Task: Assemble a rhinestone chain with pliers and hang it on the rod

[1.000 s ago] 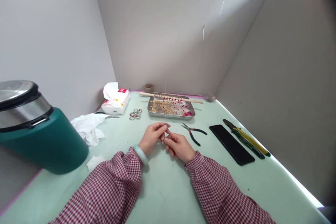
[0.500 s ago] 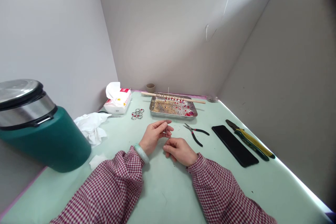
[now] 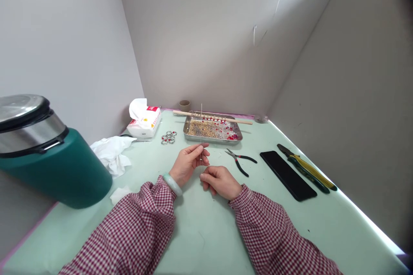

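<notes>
In the head view, my left hand (image 3: pixel 188 161) pinches a thin straight wire (image 3: pixel 201 111) between thumb and fingertips. The wire stands upright, its top reaching above the far tray. Just below and to the right, my right hand (image 3: pixel 221 180) is closed with thumb against fingers. Whatever it grips near the wire's lower end is too small to make out. Beyond both hands, a metal tray (image 3: pixel 213 140) holds gold, clear and red beads. Across the tray lies a wooden stick (image 3: pixel 243 122) with red-beaded wire wound round it.
Small pliers (image 3: pixel 238 161), a black phone-like slab (image 3: pixel 288 175) and large cutters (image 3: pixel 306 167) lie at right. Beaded rings (image 3: pixel 168 137), a tissue pack (image 3: pixel 144 122) and crumpled tissue (image 3: pixel 112 154) are at left. A big green flask (image 3: pixel 61 172) stands nearest on the left.
The wire and my left hand have shifted slightly left, and the wire's tip now stands left of where it was. My right hand stays nearly in place, still closed.
</notes>
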Demonstrator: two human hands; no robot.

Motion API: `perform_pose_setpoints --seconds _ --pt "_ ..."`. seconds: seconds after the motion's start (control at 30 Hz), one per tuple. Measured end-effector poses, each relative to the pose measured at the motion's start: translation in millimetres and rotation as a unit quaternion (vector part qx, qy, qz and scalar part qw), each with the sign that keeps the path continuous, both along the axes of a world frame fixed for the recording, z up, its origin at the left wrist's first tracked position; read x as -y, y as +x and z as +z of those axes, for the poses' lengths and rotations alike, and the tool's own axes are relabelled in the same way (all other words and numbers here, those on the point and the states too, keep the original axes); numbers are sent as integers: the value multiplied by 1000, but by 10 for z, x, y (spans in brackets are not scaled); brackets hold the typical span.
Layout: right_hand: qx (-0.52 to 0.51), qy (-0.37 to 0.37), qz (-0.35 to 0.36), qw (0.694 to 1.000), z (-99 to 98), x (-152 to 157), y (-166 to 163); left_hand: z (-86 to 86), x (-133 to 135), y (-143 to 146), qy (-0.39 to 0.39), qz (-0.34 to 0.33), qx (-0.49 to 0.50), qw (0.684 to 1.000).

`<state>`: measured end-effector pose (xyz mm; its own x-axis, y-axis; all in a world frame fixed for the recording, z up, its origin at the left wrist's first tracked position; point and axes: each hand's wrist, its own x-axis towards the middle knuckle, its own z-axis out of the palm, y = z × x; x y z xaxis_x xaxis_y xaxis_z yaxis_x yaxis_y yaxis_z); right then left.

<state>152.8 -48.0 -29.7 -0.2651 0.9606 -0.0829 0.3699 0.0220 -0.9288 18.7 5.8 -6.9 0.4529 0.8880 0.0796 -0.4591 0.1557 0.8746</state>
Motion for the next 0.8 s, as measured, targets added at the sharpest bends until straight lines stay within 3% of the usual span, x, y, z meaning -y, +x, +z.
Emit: perform_pose_setpoints --seconds 0.07,0.13,0.2,0.27,0.37,0.47,0.67,0.8 --pt "27 57 -32 998 12 -3 41 -13 -24 -9 -4 11 -11 1000" --pt "92 168 -111 975 41 -25 152 -34 -46 -17 -8 23 -26 999" --pt "164 270 -215 924 71 -65 333 -56 -61 -22 -9 31 -37 999" --pt "232 303 -297 875 79 -113 547 -74 -68 -22 -10 36 -46 998" --pt "369 266 -308 836 37 -159 802 -84 -66 -18 -12 37 -62 997" --pt "458 191 -265 827 -24 -158 871 -80 -59 -15 -13 33 -74 997" --pt "503 115 -269 813 -30 -137 781 -49 -39 -20 -17 21 -95 995" --pt "495 132 -266 817 -23 -142 787 -24 -22 -14 -19 12 -111 994"
